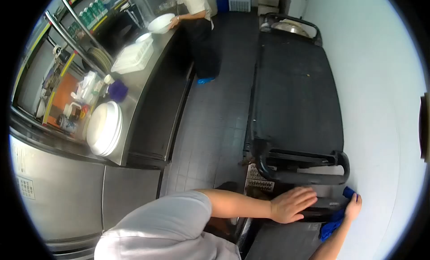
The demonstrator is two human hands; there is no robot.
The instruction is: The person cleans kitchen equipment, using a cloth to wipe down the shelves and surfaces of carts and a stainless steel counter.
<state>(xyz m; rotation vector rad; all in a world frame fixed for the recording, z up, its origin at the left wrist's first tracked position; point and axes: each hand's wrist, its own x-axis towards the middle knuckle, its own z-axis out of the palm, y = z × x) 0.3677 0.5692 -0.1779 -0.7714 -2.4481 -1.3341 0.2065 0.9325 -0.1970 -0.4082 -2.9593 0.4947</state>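
**Blue cloth pinched beside the wall!**

And the right grip [354, 208] has the blue cloth [330, 229] pinched, folds drooping below it, white wall [385, 139] alongside! Left grip [294, 205] lies palm down, fingers extended, on a black edge [329, 203] near the trolley handle [304, 177]. Best technique: firm pinch, loose folds gathered, bracing palm flat.
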